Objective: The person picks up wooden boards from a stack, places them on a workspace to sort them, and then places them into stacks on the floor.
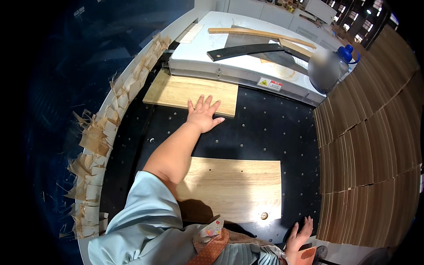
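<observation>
A worker's left hand [203, 117], fingers spread and gripping nothing, lies palm down over the near edge of a pale wood-grain panel [168, 90] at the far end of a black studded bed [260, 137]. The panel lies flat, just in front of a white machine housing [190, 62]. The right hand [301, 234], its fingers loosely extended and free of any load, is at the bed's near right corner; whether it touches the surface cannot be told. Closer to the worker, and apart from the first board, a second wood-grain panel [229, 190] lies under the forearm's shadow, two small dark holes toward its far edge and a round, brightly lit mark near its right corner. Atop the housing rest a black strip [247, 49], a wood-coloured strip [260, 34] and, at the right end, a bottle [327, 70] with a blue lid. Layered brown sheets [366, 145] rise in a tall stack to the right of the bed, while ragged brown tape pieces [95, 137] line the pale rim at left. A light-blue sleeve [150, 203] covers the worker's upper left arm
</observation>
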`<state>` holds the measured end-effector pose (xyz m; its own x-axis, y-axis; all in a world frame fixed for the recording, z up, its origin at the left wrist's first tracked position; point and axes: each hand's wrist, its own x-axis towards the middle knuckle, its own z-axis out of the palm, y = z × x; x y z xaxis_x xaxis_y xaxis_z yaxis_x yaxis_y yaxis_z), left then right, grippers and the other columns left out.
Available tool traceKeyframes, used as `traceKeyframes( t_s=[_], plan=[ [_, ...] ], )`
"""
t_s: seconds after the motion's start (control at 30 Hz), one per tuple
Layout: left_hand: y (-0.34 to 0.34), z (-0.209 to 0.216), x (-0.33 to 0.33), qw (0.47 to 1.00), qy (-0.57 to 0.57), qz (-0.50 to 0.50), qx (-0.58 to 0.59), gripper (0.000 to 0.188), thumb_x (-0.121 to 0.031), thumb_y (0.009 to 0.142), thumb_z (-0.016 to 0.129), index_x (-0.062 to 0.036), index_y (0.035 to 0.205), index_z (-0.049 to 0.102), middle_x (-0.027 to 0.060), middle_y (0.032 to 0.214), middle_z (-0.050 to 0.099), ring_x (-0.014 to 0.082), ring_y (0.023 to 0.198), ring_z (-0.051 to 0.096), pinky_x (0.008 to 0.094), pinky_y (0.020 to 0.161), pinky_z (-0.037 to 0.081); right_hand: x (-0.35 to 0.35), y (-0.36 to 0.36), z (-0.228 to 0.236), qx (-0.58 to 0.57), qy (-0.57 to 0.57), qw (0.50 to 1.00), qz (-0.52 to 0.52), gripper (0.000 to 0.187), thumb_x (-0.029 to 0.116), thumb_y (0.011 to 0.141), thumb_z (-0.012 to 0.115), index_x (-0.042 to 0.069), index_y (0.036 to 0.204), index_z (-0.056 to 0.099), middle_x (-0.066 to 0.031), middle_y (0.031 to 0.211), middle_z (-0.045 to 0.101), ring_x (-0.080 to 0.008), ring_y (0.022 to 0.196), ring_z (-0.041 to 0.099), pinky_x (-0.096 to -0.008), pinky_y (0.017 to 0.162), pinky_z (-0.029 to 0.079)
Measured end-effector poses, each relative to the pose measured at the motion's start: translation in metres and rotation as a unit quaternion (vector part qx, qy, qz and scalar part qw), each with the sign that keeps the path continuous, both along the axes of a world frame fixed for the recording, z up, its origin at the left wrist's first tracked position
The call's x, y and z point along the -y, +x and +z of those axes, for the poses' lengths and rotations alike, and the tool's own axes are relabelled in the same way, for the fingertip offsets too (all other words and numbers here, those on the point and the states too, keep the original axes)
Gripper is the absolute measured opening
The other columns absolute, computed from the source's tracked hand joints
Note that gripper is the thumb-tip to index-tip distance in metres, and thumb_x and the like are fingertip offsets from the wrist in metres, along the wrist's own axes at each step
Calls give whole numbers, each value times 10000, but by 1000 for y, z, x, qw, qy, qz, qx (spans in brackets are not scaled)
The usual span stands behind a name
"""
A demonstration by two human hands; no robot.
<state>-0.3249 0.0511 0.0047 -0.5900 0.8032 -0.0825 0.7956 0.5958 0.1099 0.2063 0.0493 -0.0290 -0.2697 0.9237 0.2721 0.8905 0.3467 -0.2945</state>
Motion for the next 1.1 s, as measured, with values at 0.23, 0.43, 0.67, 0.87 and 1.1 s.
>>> traceKeyframes(
  t_s=[0.23,0.43,0.67,0.87,1.1],
  plan=[
    [-9,2,6,1000,-23,5,-9,697,-610,874,431,-308,1462,212,52,1547,108,287,1426,43,582,1106,33,-1,-5,2,-4,9,1000,4,423,232,850,541,-20,1190,528,-191,1297,496,-388,1256,406,-533,1045,253],
    [-8,1,3,1000,-25,7,-9,706,-643,866,405,-321,1462,207,40,1551,93,273,1428,27,579,1109,10,-1,-3,5,4,-3,1000,10,433,228,854,538,-18,1209,513,-192,1306,486,-384,1268,392,-536,1053,244],
    [-8,2,5,999,-38,11,-5,714,-647,860,415,-320,1461,213,44,1551,89,275,1428,27,587,1106,18,2,-2,3,13,-6,1000,11,444,243,857,537,-12,1220,507,-189,1315,475,-380,1277,380,-541,1058,235],
    [-4,3,-2,999,-41,7,-23,738,-644,850,441,-301,1463,212,56,1548,103,290,1425,58,599,1095,66,4,-1,6,-6,10,1000,5,439,232,815,560,-11,1180,539,-187,1288,498,-381,1261,397,-538,1051,247],
    [9,-1,-3,995,-52,52,-63,713,-608,882,394,-239,1465,213,68,1546,118,289,1423,81,603,1094,77,1,-4,4,-31,45,998,6,442,245,754,619,37,1140,569,-133,1256,534,-346,1237,421,-533,1039,270]
  ],
)
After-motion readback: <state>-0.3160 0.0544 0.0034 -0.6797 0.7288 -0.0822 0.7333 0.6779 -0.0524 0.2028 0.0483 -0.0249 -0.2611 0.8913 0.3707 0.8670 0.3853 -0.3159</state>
